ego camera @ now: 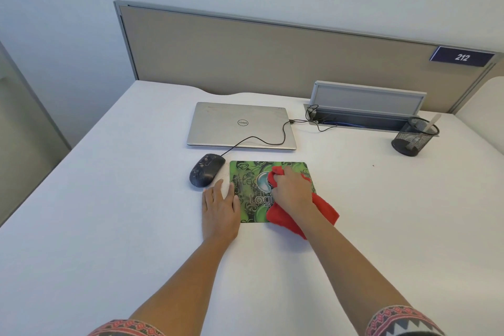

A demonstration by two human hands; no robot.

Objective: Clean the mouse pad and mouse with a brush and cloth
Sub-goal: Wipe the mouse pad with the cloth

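A green patterned mouse pad (246, 181) lies flat on the white desk. My right hand (293, 190) grips a bunched red cloth (283, 219) and presses it on the pad's right half. With fingers straight, my left hand (220, 209) lies flat on the pad's left edge and the desk. Just left of the pad sits a dark wired mouse (206, 169), apart from both hands. A white-handled brush (431, 123) stands in the mesh cup at the far right.
A closed silver laptop (241, 125) lies behind the pad, with the mouse cable (272, 142) looping across it. A black mesh cup (414, 136) stands at the right, beside an open cable tray (365, 106). A beige partition (272, 57) borders the desk's back.
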